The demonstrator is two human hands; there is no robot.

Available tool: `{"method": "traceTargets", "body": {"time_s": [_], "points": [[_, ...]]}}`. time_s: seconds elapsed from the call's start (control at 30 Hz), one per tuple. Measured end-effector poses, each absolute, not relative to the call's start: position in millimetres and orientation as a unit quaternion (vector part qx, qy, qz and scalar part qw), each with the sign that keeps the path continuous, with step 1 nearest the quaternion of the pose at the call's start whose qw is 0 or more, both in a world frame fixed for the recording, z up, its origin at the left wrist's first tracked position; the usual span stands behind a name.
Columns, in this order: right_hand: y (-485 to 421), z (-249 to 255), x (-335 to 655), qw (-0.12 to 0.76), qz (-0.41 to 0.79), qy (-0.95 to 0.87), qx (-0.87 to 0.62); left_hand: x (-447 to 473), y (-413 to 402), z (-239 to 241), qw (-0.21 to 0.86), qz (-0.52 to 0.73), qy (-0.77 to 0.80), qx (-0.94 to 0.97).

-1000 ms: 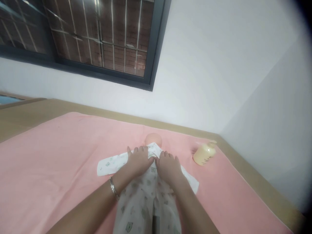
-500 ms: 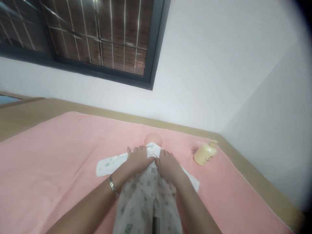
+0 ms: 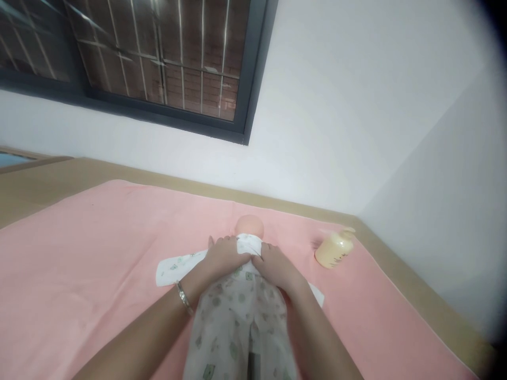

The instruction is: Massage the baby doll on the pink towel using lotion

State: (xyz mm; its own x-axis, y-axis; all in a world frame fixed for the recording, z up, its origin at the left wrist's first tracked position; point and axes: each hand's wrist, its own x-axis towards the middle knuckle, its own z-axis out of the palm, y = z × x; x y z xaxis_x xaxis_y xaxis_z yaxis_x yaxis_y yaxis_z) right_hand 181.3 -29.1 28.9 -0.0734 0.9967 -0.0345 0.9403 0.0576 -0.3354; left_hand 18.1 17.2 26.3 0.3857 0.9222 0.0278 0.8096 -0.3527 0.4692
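Note:
A baby doll (image 3: 249, 227) lies on its back on a pink blanket (image 3: 87, 253), dressed in a white printed romper (image 3: 237, 316). My left hand (image 3: 224, 255) rests on the doll's chest with fingers curled over the garment near the collar; a bracelet is on that wrist. My right hand (image 3: 274, 265) lies beside it on the other half of the chest, its thumb and fingers pinching the garment's front edge. The two thumbs meet at the middle seam. One white sleeve (image 3: 174, 267) lies spread out to the left.
A pale yellow pump bottle (image 3: 335, 249) stands on the blanket to the right of the doll. A tan bed border (image 3: 415, 290) runs along the white walls. A dark-framed window (image 3: 158, 58) is above.
Both hands have slid slightly up the doll's chest toward the collar, and their fingers have curled more tightly onto the garment.

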Motion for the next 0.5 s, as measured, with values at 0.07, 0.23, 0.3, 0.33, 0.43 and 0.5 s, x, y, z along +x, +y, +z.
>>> {"method": "traceTargets", "body": {"time_s": [0.07,0.23,0.3,0.33,0.43,0.5], "points": [[-26.7,27.1,183.5,0.114,0.154,-0.713,-0.675,18.1,19.1,22.6,0.187,0.149,0.536,0.81],[-23.7,24.4,184.9,0.144,0.173,-0.695,-0.683,18.1,21.2,18.5,0.186,0.145,0.549,0.802],[-22.2,22.0,184.4,0.147,0.173,-0.685,-0.693,18.2,21.4,17.8,0.191,0.145,0.553,0.798],[-21.2,20.3,184.0,0.147,0.171,-0.681,-0.697,18.3,21.8,17.0,0.19,0.145,0.554,0.797],[-17.4,14.4,182.5,0.142,0.154,-0.678,-0.704,18.5,24.4,12.9,0.173,0.149,0.556,0.799],[-15.1,10.6,181.0,0.14,0.131,-0.678,-0.71,18.6,26.7,9.6,0.166,0.152,0.557,0.8]]}}
